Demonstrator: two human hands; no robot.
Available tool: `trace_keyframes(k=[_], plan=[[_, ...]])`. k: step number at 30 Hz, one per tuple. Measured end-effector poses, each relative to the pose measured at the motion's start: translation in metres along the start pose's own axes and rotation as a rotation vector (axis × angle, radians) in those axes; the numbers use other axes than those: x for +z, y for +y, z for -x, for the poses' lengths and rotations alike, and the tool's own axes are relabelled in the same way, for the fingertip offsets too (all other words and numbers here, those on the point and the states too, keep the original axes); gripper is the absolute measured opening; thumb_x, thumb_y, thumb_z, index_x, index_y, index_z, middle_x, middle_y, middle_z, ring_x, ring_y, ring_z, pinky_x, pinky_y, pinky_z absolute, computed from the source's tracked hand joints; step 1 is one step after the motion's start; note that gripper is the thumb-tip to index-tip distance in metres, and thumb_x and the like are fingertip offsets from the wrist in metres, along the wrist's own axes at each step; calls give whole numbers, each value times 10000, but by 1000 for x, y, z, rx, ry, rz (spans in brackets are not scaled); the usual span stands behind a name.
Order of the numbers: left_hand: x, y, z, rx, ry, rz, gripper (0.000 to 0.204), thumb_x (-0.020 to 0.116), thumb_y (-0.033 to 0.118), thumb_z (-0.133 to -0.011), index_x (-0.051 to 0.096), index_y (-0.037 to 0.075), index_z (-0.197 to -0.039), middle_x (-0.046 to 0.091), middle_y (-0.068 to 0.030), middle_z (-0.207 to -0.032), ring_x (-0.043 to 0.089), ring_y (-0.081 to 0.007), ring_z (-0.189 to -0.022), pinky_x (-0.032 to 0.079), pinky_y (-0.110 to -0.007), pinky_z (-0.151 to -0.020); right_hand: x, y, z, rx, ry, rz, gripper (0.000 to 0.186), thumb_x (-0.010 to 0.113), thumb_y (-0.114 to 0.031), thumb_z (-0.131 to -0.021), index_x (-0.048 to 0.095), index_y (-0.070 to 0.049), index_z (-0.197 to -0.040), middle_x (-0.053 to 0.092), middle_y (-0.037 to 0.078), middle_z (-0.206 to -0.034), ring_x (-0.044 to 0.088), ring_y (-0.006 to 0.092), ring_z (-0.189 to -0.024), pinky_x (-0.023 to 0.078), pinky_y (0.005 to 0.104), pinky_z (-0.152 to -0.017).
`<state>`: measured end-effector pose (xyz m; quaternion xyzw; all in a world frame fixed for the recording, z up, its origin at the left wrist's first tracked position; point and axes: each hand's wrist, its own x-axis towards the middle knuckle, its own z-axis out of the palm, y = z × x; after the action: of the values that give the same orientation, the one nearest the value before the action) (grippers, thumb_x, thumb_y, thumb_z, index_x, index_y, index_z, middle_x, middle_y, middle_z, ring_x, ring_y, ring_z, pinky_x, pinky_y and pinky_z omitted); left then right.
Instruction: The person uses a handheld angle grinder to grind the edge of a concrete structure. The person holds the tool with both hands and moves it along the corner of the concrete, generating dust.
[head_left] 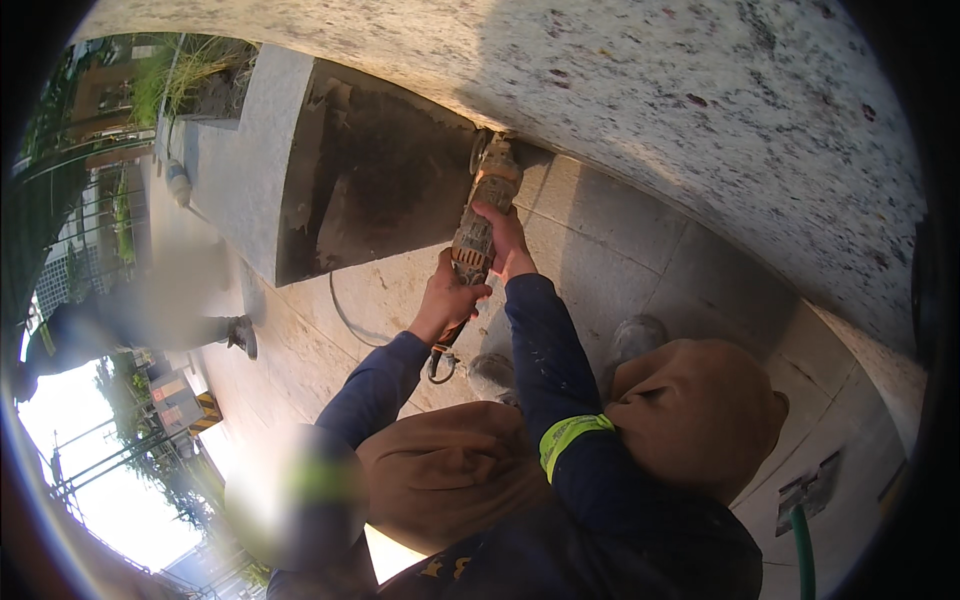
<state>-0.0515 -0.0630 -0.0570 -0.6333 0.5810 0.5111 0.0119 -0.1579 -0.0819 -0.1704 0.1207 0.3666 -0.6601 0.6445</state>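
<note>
A dusty orange-and-grey angle grinder (487, 205) is held in both my hands. My left hand (447, 299) is wrapped round its rear part, close to where the cord leaves it. Farther forward, my right hand (507, 242) grips the body just behind the head. The disc end reaches the corner where a speckled granite block (690, 95) meets a dark, stained panel (390, 175). Whether the disc touches the stone I cannot tell.
Pale paving slabs (620, 215) lie beneath. A power cord (350, 325) trails left. A trowel-like tool with a green handle (803, 545) rests at lower right. Another person's shoe (242, 337) is at left, near a bottle-like object (178, 183). My knees and shoes are close below.
</note>
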Motion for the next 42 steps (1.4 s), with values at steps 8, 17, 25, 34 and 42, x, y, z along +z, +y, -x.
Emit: trace_keyframes(k=[8,17,25,34,42], plan=[[1,-10,-4,10,-4,31,781,763,40,-717,314,17,-1355,640,-170,-922,632,-216,-561,518,-332,-460,-1,0,-1,3,-2,30,651,771,-222,-783,390,-43,-1280,572,119,-1051,649,253,-850,574,432,-706],[0,-6,1,-5,-12,45,779,759,27,-723,312,16,-1361,633,-164,-908,629,-208,-557,508,-326,-445,2,0,3,-25,5,47,583,748,-197,-809,416,-35,-1260,594,111,-1017,658,237,-826,576,409,-686],[1,-8,5,-17,-21,107,765,749,9,-724,319,30,-1356,611,-140,-866,591,-193,-513,479,-312,-412,2,0,7,-13,21,81,640,776,-188,-773,398,-30,-1265,583,126,-1070,654,251,-880,574,426,-718],[1,-7,5,-33,-38,178,729,747,0,-725,334,29,-1324,597,-129,-861,576,-186,-503,466,-303,-399,1,1,1,-28,34,128,686,796,-204,-742,392,-20,-1264,591,133,-1054,655,249,-870,566,415,-728],[-1,-6,5,-44,-58,217,713,760,5,-720,342,28,-1297,592,-123,-859,573,-183,-508,470,-304,-397,6,0,4,-30,69,154,647,785,-200,-764,398,-24,-1251,598,128,-1028,657,236,-830,571,410,-698]])
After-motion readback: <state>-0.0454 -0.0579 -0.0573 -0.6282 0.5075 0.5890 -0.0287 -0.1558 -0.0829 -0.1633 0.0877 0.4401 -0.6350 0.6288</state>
